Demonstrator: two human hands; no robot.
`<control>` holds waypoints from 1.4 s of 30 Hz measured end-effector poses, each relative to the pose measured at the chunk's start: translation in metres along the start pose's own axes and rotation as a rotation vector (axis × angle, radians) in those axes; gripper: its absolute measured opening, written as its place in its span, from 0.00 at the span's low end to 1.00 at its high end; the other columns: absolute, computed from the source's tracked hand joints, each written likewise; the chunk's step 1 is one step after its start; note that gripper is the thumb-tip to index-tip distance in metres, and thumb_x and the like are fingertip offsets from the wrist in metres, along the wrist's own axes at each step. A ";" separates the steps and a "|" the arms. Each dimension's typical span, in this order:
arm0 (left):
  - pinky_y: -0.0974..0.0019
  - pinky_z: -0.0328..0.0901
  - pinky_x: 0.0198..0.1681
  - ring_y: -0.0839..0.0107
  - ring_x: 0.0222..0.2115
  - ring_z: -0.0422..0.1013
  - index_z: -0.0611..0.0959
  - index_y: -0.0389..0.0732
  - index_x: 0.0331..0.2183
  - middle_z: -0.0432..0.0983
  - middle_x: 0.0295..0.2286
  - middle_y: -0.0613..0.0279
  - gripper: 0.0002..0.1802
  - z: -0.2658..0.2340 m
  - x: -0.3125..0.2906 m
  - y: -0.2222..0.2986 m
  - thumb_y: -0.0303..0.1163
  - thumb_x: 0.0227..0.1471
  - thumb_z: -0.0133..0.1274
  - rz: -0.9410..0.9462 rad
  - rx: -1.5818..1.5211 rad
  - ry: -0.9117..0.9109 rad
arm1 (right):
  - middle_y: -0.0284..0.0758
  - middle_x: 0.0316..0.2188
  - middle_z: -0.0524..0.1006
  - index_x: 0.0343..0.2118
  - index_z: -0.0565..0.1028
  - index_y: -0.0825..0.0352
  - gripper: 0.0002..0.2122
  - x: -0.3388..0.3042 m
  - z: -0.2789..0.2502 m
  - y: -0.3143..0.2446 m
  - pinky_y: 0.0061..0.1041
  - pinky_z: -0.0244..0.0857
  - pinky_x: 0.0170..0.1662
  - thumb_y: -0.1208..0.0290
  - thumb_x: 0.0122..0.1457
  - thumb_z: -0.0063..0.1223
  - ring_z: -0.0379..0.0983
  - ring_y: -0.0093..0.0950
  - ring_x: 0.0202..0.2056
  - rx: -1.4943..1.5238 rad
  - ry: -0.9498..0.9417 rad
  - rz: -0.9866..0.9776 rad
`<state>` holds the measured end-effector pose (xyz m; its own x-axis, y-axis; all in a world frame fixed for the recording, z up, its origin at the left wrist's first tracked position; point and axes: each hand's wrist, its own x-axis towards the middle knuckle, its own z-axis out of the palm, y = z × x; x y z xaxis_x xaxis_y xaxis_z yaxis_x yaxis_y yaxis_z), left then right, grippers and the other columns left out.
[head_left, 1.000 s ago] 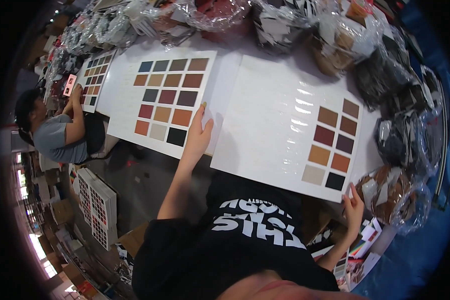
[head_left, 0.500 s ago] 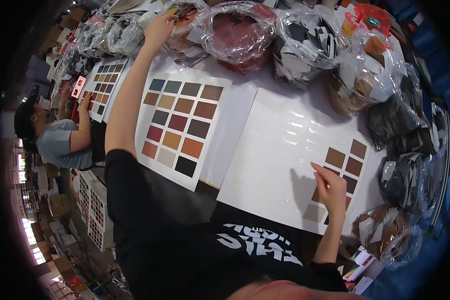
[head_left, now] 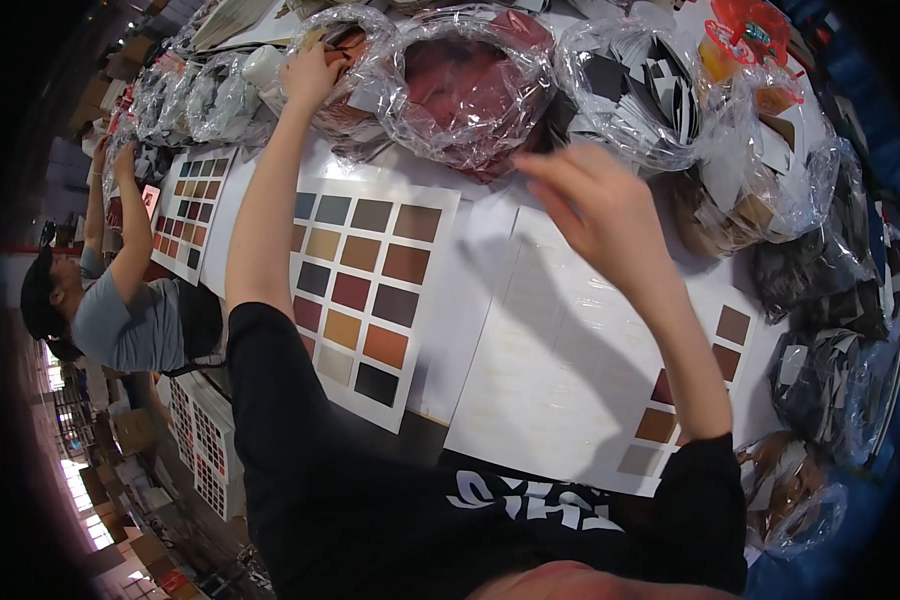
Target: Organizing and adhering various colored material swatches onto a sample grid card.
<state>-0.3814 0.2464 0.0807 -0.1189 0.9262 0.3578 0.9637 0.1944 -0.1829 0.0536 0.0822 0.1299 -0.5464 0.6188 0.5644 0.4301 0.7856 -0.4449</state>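
My left hand (head_left: pixel 312 76) reaches to a clear plastic bag (head_left: pixel 362 120) of orange and brown swatches at the back. Its fingers are curled in at the bag's mouth; what they pinch is hidden. My right hand (head_left: pixel 600 205), slightly blurred, hovers over the far part of a white board (head_left: pixel 530 350), fingers pointing left and thumb apart, with nothing visible in it. Down that board's right side run brown and dark red swatches (head_left: pixel 733 324), partly covered by my right forearm. On the left lies a card (head_left: pixel 428 207) with rows of coloured swatches, partly behind my left arm.
More plastic bags of swatches line the back and right, among them a dark red one (head_left: pixel 460 85) and a grey one (head_left: pixel 650 100). A red plastic bag (head_left: pixel 750 30) is at the far right. Left, a co-worker (head_left: pixel 135 315) reaches over another swatch card (head_left: pixel 195 205).
My right hand has risen from the board's right-hand swatches toward the bags at the back. My left hand has shifted slightly left and lower at its bag. The co-worker's arms have lifted.
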 end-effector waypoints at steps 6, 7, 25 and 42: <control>0.51 0.61 0.45 0.59 0.41 0.73 0.80 0.48 0.42 0.78 0.36 0.59 0.16 -0.009 0.003 0.010 0.41 0.51 0.53 0.042 0.069 0.072 | 0.33 0.34 0.76 0.36 0.78 0.62 0.09 0.095 0.086 0.042 0.31 0.62 0.44 0.68 0.52 0.55 0.70 0.32 0.41 -0.243 0.113 -0.151; 0.50 0.62 0.45 0.59 0.40 0.73 0.81 0.49 0.42 0.78 0.36 0.59 0.15 -0.009 0.002 0.013 0.40 0.51 0.52 0.058 0.109 0.077 | 0.34 0.35 0.76 0.35 0.78 0.62 0.09 0.108 0.099 0.044 0.31 0.62 0.44 0.66 0.52 0.55 0.70 0.33 0.42 -0.282 0.037 -0.102; 0.81 0.57 0.19 0.83 0.18 0.66 0.74 0.35 0.36 0.71 0.24 0.66 0.04 -0.137 -0.295 0.076 0.23 0.58 0.48 -0.396 -1.331 0.139 | 0.35 0.30 0.78 0.30 0.80 0.63 0.08 0.146 0.166 0.059 0.37 0.65 0.36 0.70 0.48 0.53 0.73 0.35 0.36 -0.665 0.169 -0.075; 0.73 0.64 0.25 0.70 0.20 0.73 0.77 0.35 0.29 0.75 0.21 0.58 0.04 -0.177 -0.442 0.218 0.16 0.48 0.53 0.000 -1.416 -0.498 | 0.32 0.20 0.76 0.31 0.72 0.71 0.05 -0.212 -0.049 -0.049 0.15 0.64 0.24 0.75 0.58 0.54 0.74 0.18 0.22 0.573 0.253 1.127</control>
<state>-0.0760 -0.1774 0.0448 0.0947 0.9949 -0.0356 0.3565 -0.0005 0.9343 0.1840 -0.0877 0.0665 0.0925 0.9691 -0.2286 0.1602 -0.2411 -0.9572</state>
